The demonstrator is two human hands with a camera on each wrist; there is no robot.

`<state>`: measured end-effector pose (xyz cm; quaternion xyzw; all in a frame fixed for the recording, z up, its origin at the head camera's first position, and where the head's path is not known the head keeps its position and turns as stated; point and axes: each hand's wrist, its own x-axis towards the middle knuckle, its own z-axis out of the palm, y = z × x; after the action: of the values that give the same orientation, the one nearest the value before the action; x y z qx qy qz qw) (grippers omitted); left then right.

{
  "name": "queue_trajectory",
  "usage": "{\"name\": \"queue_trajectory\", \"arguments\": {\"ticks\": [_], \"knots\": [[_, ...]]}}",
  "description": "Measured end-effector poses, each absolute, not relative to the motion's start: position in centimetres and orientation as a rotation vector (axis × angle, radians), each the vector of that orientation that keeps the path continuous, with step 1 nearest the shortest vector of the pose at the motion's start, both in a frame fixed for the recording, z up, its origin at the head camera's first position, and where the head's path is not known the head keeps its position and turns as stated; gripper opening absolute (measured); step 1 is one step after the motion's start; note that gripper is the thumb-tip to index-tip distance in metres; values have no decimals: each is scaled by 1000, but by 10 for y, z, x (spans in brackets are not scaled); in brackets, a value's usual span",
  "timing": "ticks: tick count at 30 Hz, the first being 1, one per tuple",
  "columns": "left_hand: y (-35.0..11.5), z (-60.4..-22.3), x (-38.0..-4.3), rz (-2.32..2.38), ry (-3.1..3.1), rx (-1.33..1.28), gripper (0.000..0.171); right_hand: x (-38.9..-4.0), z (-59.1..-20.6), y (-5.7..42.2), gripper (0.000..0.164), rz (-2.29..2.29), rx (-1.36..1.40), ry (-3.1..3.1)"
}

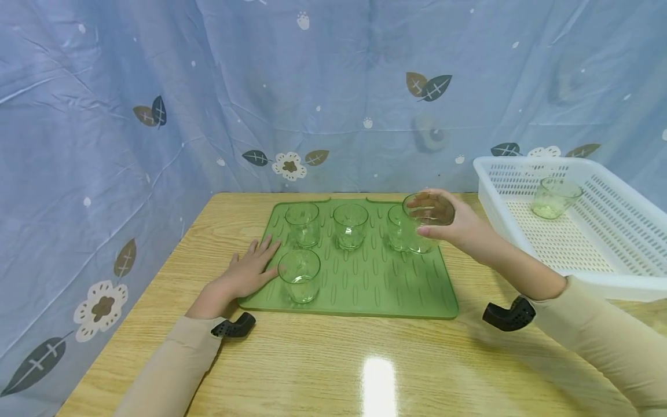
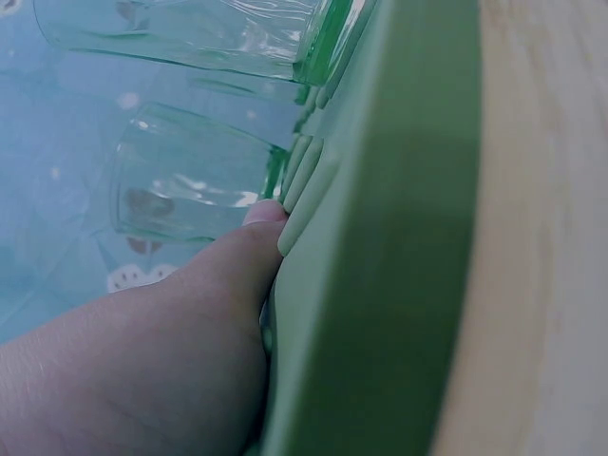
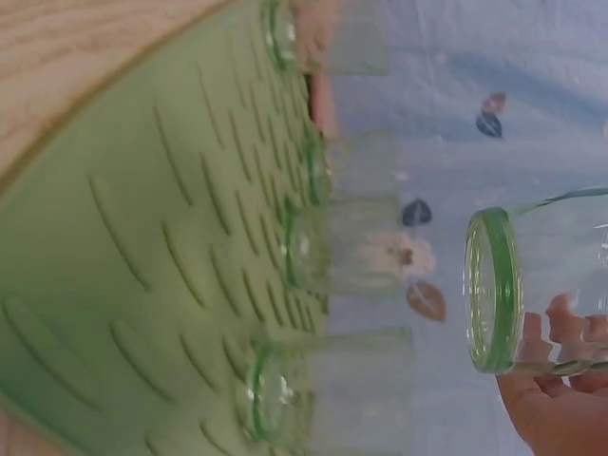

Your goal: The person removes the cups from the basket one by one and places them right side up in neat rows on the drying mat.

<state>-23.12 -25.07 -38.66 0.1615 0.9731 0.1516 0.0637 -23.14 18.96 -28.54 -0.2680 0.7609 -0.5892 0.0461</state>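
Observation:
My right hand (image 1: 461, 225) grips a clear, green-tinted drinking glass (image 1: 421, 242), upright, with fingers and thumb around its side. In the right wrist view that glass's thick base (image 3: 494, 290) hangs above the level of the mat. My left hand (image 1: 244, 277) rests with fingers spread on the left edge of a green ribbed mat (image 1: 375, 289). Beside its thumb stands a front-left glass (image 1: 301, 284). A back row holds a left glass (image 1: 303, 229), a middle glass (image 1: 351, 229) and a right glass (image 1: 397, 231), partly overlapped by the held one.
At the right stands a white perforated plastic basket (image 1: 497, 231) with one more glass (image 1: 554, 200) inside. The wooden table (image 1: 312, 359) extends in front of the mat. A blue patterned curtain (image 1: 354, 75) hangs behind and at the left.

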Motion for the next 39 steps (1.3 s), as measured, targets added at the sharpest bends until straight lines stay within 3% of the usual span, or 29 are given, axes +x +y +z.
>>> {"name": "queue_trajectory", "arguments": {"ticks": [19, 39], "knots": [[-252, -387, -232, 463, 2927, 484, 79, -224, -311, 152, 88, -1722, -804, 2058], [-252, -389, -233, 439, 2939, 494, 79, -221, -338, 114, 93, -1591, -821, 1986]]}}
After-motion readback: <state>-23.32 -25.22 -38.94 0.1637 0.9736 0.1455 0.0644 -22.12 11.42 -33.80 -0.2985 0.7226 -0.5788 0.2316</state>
